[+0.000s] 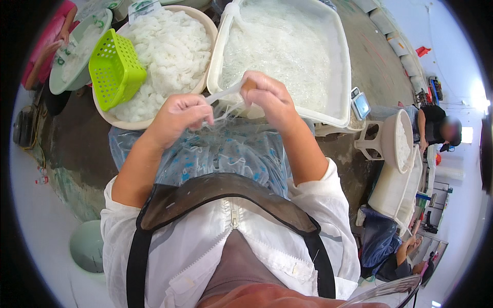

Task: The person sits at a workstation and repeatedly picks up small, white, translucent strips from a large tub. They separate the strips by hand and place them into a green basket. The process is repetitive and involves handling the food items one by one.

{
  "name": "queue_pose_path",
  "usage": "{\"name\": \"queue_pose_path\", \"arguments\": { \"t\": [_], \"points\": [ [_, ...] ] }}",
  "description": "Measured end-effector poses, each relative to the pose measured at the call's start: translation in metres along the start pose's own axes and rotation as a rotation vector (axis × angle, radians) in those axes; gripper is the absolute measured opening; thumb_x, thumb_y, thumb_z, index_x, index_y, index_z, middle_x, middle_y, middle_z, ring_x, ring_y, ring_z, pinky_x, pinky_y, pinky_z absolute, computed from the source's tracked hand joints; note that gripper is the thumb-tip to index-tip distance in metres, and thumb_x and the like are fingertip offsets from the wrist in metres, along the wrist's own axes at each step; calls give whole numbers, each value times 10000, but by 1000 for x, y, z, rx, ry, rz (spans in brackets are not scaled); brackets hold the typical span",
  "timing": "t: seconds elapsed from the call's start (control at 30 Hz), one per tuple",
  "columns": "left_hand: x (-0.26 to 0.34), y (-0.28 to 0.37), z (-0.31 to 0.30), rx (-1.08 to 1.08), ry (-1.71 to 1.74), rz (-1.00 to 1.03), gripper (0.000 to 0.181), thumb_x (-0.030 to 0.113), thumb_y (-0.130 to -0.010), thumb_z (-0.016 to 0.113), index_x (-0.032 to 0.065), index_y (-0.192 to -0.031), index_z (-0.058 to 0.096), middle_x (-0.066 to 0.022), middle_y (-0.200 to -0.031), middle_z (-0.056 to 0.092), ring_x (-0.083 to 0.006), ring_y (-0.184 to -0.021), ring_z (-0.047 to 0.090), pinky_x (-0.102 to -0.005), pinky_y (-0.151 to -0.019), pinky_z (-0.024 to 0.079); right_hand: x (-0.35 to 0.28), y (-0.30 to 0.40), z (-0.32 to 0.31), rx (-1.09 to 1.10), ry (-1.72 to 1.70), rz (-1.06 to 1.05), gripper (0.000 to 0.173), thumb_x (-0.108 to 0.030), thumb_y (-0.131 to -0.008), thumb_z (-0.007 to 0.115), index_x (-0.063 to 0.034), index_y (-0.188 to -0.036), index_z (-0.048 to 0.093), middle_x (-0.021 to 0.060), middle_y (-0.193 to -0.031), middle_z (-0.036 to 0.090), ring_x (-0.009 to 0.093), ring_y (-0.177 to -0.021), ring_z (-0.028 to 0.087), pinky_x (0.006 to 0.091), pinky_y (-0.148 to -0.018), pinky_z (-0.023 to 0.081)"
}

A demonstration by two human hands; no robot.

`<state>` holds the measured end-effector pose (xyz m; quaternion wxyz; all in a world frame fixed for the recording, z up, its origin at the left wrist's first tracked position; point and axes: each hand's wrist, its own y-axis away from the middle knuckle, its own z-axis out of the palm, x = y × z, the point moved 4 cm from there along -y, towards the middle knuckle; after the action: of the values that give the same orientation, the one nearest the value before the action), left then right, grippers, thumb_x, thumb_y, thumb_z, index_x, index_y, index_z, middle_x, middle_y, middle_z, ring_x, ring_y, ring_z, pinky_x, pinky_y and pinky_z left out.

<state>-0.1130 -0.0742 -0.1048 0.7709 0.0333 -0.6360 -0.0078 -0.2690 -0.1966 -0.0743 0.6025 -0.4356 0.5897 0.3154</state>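
Note:
A stretched bundle of translucent white noodle-like strands (224,93) runs between my hands, above the plastic-covered lap. My left hand (184,113) grips its left end with curled fingers. My right hand (267,96) pinches the other end, over the near edge of a white rectangular tub (342,77). Loose strands in cloudy liquid (277,50) fill that tub. To the left, a round beige tub (210,27) holds a heap of white strand bundles (173,50). A lime-green perforated basket (117,71) rests tilted on the heap's left side.
A small digital scale (361,104) sits right of the rectangular tub. At far left, a person's hands (57,44) work over a pale green basin (57,82). Further right are a beige tub (391,142) on a plastic stool (368,140) and two more people.

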Motion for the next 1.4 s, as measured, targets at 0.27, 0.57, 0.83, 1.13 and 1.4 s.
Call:
{"name": "queue_pose_path", "arguments": {
  "t": [0.27, 0.57, 0.83, 1.13, 1.4],
  "points": [
    [-26, -12, 11, 257, 374, 91, 357, 244, -962, 565, -37, -1175, 617, -110, -1187, 633, -197, -1085, 592, -342, -1020, 407, 27, 12, 27, 1, 503, -12, 219, -223, -867, 578, -19, -946, 588, 113, -921, 575, 243, -862, 550, 353, -777, 446],
    [34, -7, -5, -130, -781, 638, 317, 143, -837, 662, 83, -1148, 681, -48, -972, 695, -231, -1057, 643, -512, -1104, 305, 8, 13, 43, -64, 12, 81, 204, -143, -830, 486, -37, -959, 603, 195, -877, 578, 383, -843, 552, 473, -763, 445],
    [23, -3, 18, -79, -1198, 607, 55, 96, -849, 630, 64, -874, 592, -74, -1019, 633, -276, -1165, 591, -525, -1096, 306, 56, 23, 36, -48, 153, 194, 197, -185, -809, 476, 3, -805, 536, 173, -780, 533, 258, -714, 489, 372, -669, 413],
    [13, 4, 6, -20, -107, 402, 192, 258, -1032, 385, 91, -1087, 461, -292, -1477, 308, -405, -1325, 405, -469, -1063, 361, 42, 33, 6, 192, 50, 14, 215, -162, -806, 433, 0, -698, 523, 65, -685, 476, 195, -689, 454, 354, -664, 397],
    [11, 3, 11, 213, 85, 605, 223, 293, -1045, 314, 106, -1149, 377, -363, -1454, 271, -402, -1063, 619, -409, -796, 549, 38, 21, 59, -43, 318, -1, 365, -227, -821, 477, -44, -1136, 495, 132, -983, 548, 305, -855, 562, 377, -799, 457]
  ]
}}
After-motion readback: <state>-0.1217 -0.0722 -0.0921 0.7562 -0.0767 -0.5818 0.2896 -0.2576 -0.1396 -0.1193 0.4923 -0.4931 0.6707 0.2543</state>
